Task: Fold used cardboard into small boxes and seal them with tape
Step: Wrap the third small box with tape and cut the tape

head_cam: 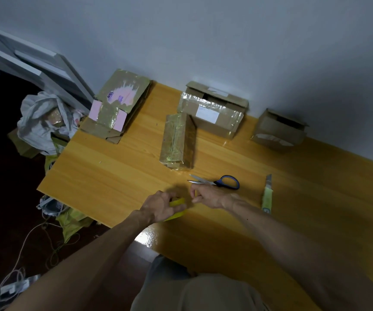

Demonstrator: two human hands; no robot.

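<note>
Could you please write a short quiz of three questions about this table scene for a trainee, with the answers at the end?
1. True or false: the utility knife lies to the left of the scissors.
2. What does the left hand hold? A. the scissors B. a yellow tape roll C. a box
3. Besides the flat cardboard, how many folded boxes stand on the table?
Key: 1. False, it lies to their right. 2. B. 3. Three: the taped box, the labelled box and the open box.
</note>
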